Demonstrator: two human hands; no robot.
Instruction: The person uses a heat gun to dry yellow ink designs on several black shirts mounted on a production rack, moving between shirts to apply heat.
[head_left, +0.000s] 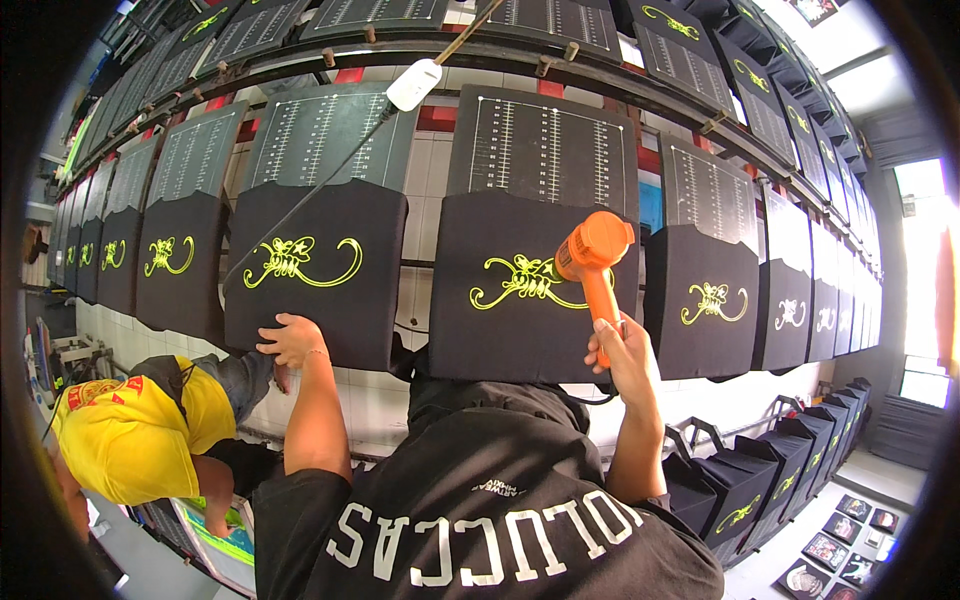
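Observation:
My right hand [628, 355] is closed round the handle of an orange hair dryer [602, 275]. Its round head is over the right end of a neon-yellow scrollwork print [530, 278], on a black shirt [500, 345] stretched over the board in front of me. The dryer's head hides part of that print. At the left, my left hand [293, 340] lies with fingers spread at the lower edge of another black shirt [350, 315], below a similar yellow print [290, 258]. No object shows in that hand.
Rows of dark boards with ruler marks [545, 150], many covered by printed black shirts, run left, right and behind. A white power strip [414, 85] hangs above with a dark cord [330, 175]. A person in a yellow shirt [130, 430] bends over a screen frame [190, 515] at lower left.

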